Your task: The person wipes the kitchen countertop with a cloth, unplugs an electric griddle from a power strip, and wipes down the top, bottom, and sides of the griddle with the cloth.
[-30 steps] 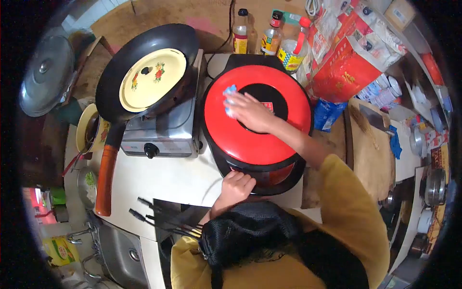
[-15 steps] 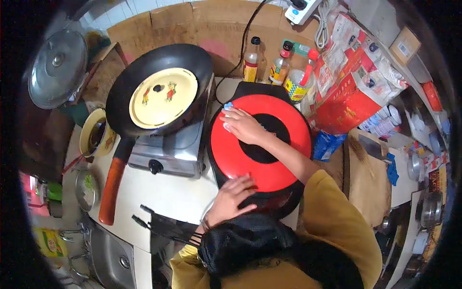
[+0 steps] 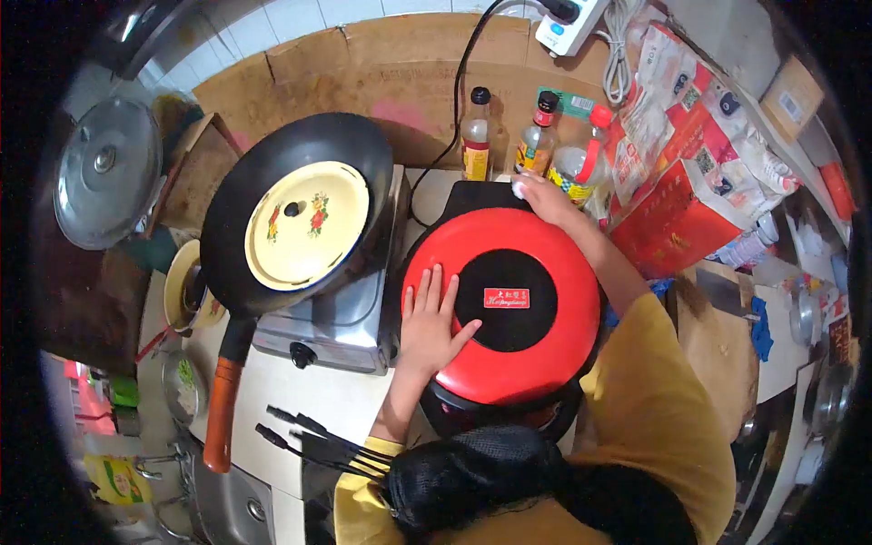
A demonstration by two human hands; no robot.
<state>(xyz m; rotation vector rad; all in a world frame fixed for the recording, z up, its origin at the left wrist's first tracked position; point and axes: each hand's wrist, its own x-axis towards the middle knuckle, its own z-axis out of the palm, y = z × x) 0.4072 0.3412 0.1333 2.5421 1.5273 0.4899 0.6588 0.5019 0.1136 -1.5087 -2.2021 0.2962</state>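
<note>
On the red lid [image 3: 545,374]: left hand [image 3: 429,334] lay flat, fingers spread, perhaps steadying it;
Near the bottles [image 3: 475,150]: right hand [image 3: 548,200] held a white wad [image 3: 519,189] in bunched fingers

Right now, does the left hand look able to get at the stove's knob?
Likely yes: the left hand lies flat on the red lid, apparently holding nothing, and the knob faces out from the stove to the hand's left, with nothing seen covering it.

Cooker [image 3: 507,331]: round, red on top, black centre with small lettering; closed, lying flat. Cloth [image 3: 519,189]: white, bunched, mostly hidden, at cooker's far edge.
</note>
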